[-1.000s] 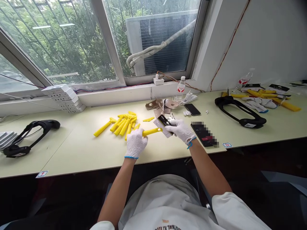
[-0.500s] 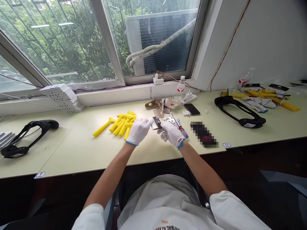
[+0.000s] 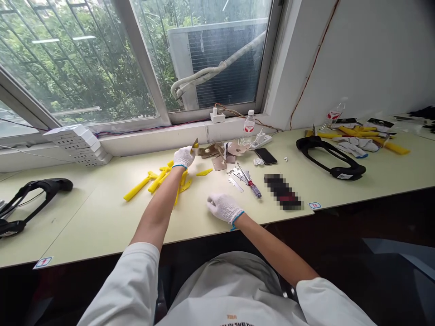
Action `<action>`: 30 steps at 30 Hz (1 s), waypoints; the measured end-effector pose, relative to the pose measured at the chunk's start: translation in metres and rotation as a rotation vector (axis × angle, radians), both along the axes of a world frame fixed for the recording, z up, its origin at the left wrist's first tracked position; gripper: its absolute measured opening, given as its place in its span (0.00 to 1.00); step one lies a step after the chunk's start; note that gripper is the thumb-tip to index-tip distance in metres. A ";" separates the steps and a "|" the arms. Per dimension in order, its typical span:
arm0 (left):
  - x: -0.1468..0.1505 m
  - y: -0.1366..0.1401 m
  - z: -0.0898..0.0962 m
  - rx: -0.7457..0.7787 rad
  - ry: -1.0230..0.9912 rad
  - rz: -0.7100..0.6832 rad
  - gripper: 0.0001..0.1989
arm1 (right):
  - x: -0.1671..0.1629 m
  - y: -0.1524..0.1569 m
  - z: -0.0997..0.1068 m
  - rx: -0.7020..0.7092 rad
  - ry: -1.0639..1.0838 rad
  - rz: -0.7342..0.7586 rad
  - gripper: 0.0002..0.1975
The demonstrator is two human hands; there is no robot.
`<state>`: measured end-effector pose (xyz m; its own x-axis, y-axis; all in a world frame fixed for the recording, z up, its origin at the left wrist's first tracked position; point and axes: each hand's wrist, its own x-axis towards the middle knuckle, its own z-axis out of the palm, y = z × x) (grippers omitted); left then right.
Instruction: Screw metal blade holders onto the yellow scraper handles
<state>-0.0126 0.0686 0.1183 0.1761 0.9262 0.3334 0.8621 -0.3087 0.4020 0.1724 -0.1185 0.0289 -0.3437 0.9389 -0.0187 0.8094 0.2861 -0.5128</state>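
My left hand (image 3: 184, 156), in a white knitted glove, is closed and raised over the far side of the table. Out of its fingers sticks the blade end of a yellow scraper (image 3: 195, 144); the rest is hidden. Below it lie several yellow scraper handles (image 3: 137, 188) and a loose yellow piece (image 3: 204, 172). My right hand (image 3: 224, 208), gloved too, is curled near the table's front edge, its palm side hidden. Beyond it are thin metal strips (image 3: 237, 184) with small screws and a screwdriver (image 3: 253, 187) with a clear and red handle.
Brownish metal plates (image 3: 219, 164) lie near the windowsill. A water bottle (image 3: 249, 124), a phone (image 3: 266, 156) and a pixelated dark item (image 3: 283, 192) are to the right. Black headset frames (image 3: 335, 158) sit at both sides. White boxes (image 3: 79, 144) are stacked at back left.
My hands have parted. The left has moved away and leftward with the scraper; the right has drawn back toward the front edge, uncovering metal strips. The black-and-white card is out of the hands.
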 end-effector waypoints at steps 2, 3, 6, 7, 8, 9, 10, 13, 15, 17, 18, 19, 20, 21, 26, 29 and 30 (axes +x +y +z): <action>0.004 0.002 0.002 0.010 -0.030 0.007 0.22 | 0.000 0.001 -0.005 0.029 -0.024 0.015 0.14; 0.006 0.003 0.003 0.016 -0.034 0.012 0.22 | 0.000 0.001 -0.007 0.040 -0.034 0.024 0.14; 0.011 0.009 0.007 0.030 -0.065 0.017 0.22 | -0.001 0.002 -0.009 0.050 -0.060 0.042 0.15; 0.012 0.011 0.009 0.035 -0.074 0.018 0.21 | -0.001 0.002 -0.008 0.045 -0.069 0.045 0.15; 0.014 0.012 0.010 0.039 -0.083 0.018 0.21 | -0.002 0.001 -0.006 0.038 -0.078 0.047 0.16; 0.015 0.013 0.012 0.043 -0.091 0.019 0.22 | -0.002 0.001 -0.004 0.030 -0.087 0.049 0.16; 0.017 0.014 0.013 0.047 -0.098 0.019 0.22 | -0.003 0.000 -0.001 0.021 -0.096 0.050 0.16; 0.021 0.015 0.016 0.060 -0.108 0.014 0.22 | -0.004 -0.004 0.007 -0.005 -0.114 0.057 0.17; 0.024 0.014 0.016 0.066 -0.104 0.007 0.22 | -0.004 -0.006 0.012 -0.019 -0.121 0.061 0.20; 0.027 0.012 0.014 0.069 -0.089 -0.003 0.23 | -0.004 -0.007 0.015 -0.031 -0.127 0.063 0.21; 0.029 0.011 0.012 0.069 -0.078 -0.008 0.23 | -0.004 -0.007 0.016 -0.036 -0.130 0.063 0.22; 0.031 0.010 0.010 0.067 -0.064 -0.014 0.23 | -0.004 -0.008 0.018 -0.040 -0.132 0.063 0.22; 0.033 0.009 0.008 0.065 -0.048 -0.021 0.23 | -0.004 -0.008 0.019 -0.043 -0.134 0.063 0.22; 0.036 0.008 0.005 0.063 -0.028 -0.027 0.23 | -0.004 -0.008 0.019 -0.046 -0.135 0.063 0.21; 0.047 0.005 -0.007 0.053 0.087 -0.059 0.23 | -0.004 -0.009 0.021 -0.049 -0.131 0.065 0.20; 0.053 0.007 -0.009 0.061 0.155 -0.075 0.21 | -0.004 -0.009 0.020 -0.046 -0.125 0.067 0.20; 0.055 0.008 -0.009 0.068 0.175 -0.080 0.20 | -0.004 -0.008 0.020 -0.044 -0.124 0.065 0.20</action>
